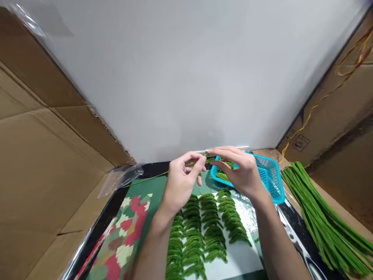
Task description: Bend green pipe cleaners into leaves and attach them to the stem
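My left hand [183,179] is closed in a pinch between thumb and fingers on a thin green stem [151,178], which trails off to the left. My right hand [237,165] pinches the other end, where a small fuzzy green piece [209,159] shows between the two hands. Below them lies a white sheet [233,261] bearing several neat rows of curved fuzzy green leaf pieces [214,229]. Behind my right hand stands a blue plastic basket [275,182] with loose green pieces [223,177] in it.
A bundle of green pipe cleaners [323,214] lies at the right, beside scissors [291,233]. A camouflage-patterned panel [125,233] is at the left. Cardboard sides [58,167] and a pale wall [186,77] enclose the workplace. A yellow-orange cord [313,109] hangs at right.
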A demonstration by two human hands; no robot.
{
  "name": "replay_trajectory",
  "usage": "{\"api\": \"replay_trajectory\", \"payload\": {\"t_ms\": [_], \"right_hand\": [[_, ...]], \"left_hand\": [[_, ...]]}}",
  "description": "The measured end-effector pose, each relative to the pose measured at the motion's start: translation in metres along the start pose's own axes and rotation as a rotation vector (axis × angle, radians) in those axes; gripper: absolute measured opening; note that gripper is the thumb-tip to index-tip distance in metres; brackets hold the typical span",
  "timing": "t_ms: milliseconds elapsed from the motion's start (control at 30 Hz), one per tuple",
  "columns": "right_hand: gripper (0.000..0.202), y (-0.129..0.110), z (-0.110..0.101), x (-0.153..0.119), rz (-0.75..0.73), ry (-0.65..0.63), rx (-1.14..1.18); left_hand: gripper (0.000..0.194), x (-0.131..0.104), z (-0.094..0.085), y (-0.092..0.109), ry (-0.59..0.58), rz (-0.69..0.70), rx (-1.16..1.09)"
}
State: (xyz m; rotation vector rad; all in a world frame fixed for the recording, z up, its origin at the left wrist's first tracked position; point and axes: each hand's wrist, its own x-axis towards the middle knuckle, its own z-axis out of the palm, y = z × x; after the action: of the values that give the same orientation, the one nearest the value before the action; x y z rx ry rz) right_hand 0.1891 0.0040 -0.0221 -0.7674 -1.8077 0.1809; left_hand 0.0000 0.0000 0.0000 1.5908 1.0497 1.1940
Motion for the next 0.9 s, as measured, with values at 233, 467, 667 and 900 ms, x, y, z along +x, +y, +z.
{"api": "replay_trajectory", "payload": {"t_ms": [233,467,667,900], "right_hand": [[0.017,0.005,-0.003,-0.002,-0.072,0.047,-0.023],[0.011,0.009,0.001,-0.004,-0.086,0.057,-0.035],[0.01,0.002,0.003,-0.002,-0.035,0.1,-0.051],[0.01,-0.007,0.015,-0.001,0.197,0.185,0.156]], "left_hand": [[0.034,-0.002,-0.001,-0.002,-0.066,-0.037,-0.014],[0.045,0.002,0.001,-0.004,-0.052,-0.104,-0.108],[0.043,0.001,0.004,-0.005,-0.071,-0.097,-0.158],[0.025,-0.006,0.011,-0.003,0.107,0.068,-0.055]]}}
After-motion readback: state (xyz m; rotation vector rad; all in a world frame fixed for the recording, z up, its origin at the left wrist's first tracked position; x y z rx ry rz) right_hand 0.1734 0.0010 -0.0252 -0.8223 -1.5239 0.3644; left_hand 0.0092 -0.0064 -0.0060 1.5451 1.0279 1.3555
